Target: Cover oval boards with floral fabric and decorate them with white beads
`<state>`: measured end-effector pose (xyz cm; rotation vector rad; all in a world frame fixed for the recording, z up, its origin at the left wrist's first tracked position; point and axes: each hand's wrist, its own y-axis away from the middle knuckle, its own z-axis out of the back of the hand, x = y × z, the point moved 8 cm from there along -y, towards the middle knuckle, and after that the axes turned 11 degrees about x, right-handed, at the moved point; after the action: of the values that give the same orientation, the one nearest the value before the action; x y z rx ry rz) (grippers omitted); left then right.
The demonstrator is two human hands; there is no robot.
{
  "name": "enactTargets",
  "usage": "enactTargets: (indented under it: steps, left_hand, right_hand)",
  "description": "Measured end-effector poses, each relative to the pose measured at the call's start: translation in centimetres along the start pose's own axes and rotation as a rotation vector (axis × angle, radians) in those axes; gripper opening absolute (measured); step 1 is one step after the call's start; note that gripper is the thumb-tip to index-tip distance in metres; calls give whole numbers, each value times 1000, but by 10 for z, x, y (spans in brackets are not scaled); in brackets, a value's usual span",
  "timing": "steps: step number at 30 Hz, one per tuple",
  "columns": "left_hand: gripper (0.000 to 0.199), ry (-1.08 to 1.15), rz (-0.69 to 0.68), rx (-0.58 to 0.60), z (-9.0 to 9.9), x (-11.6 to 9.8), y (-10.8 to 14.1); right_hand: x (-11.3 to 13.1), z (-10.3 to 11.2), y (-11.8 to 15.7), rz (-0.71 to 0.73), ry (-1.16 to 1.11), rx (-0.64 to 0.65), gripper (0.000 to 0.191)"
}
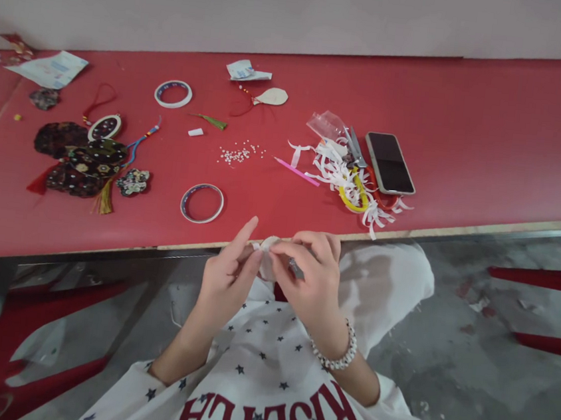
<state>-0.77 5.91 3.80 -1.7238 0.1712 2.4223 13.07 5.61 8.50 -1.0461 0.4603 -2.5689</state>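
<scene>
Right at the table's front edge, above my lap, I hold a small pale piece (267, 269) between both hands. My left hand (227, 278) pinches its left side with the thumb, while the index finger points up and away. My right hand (311, 277) is closed on its upper right side, thumb and fingertips together. The fingers cover much of the piece, so its exact kind cannot be made out. Nearest to my left hand lies a roll of tape (200, 220). Small white beads (236, 155) are scattered farther back on the red table (262, 198).
Rightward lie a phone (390, 163), scissors with yellow handles (354, 201), fringed white strips (332, 165) and a pink pencil (297, 172). Dark patterned fabric pieces (84, 169) with tassels sit left. Behind are another tape roll (172, 102) and a pale oval with red cord (272, 97).
</scene>
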Motion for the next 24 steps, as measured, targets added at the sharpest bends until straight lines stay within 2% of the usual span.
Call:
enactTargets:
  steps: [2,5,9,14,20,24]
  left_hand:
    - [49,-27,-24,-11,-1,-5,4]
    - [50,60,-33,4,-2,-8,8]
    - [52,313,21,58,-5,-5,11]
    - [49,652,23,104,-12,-8,8]
    - [47,725,-5,159,-20,-11,7]
    - [42,715,-59,128,-17,-18,5]
  right_hand:
    - [0,-1,1,-4,-42,4,7]
    - [1,2,2,-15,-134,-1,11]
    - [5,11,2,-18,-214,-9,16]
    - [8,15,2,-39,-313,11,15]
    - [16,17,-2,25,-392,28,14]
    - [17,18,-4,38,-397,62,15]
